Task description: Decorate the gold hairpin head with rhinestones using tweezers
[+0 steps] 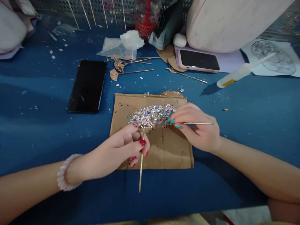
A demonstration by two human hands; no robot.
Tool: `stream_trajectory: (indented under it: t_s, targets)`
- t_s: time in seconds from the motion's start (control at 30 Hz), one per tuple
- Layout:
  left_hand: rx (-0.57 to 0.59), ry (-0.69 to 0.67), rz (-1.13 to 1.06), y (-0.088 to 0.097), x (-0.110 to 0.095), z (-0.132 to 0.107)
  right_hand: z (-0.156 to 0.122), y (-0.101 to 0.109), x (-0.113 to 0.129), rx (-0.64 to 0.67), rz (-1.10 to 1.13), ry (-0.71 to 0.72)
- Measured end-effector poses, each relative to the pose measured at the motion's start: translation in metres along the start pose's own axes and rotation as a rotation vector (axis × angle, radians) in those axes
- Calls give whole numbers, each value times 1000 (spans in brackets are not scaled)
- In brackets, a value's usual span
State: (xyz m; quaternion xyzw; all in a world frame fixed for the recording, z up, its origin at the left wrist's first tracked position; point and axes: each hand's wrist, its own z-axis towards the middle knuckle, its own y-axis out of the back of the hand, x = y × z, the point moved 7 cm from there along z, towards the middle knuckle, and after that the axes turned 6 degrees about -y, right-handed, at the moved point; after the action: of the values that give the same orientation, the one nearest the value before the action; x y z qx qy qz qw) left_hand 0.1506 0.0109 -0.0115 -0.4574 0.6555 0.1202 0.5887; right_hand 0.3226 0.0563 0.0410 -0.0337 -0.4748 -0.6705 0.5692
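A gold hairpin with a rhinestone-covered fan head lies over a piece of brown cardboard. My left hand, red-nailed with a pale bead bracelet at the wrist, pinches the pin's stem just below the head. My right hand, with teal nails, pinches a thin metal pick tool whose tip touches the right edge of the sparkling head. Both hands rest low over the cardboard on the blue table.
A black phone lies left of the cardboard, a second phone in a pale case at the back right. A white glue bottle lies tilted at the right. Spare gold hairpins, crumpled plastic and small scraps sit behind.
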Motion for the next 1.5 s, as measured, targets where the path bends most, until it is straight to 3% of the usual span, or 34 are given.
stream_trajectory:
  t_s: [0.3,0.5,1.5]
  targets:
    - [-133,-51,-67,9,-3,-2,2,-5,-4,41,-40,-27]
    - [-124,-35,-54,7,-6,0,3,-11,-3,86,-46,6]
    - [-88,-37,74,6,-5,0,7,-14,-7,89,-21,-109]
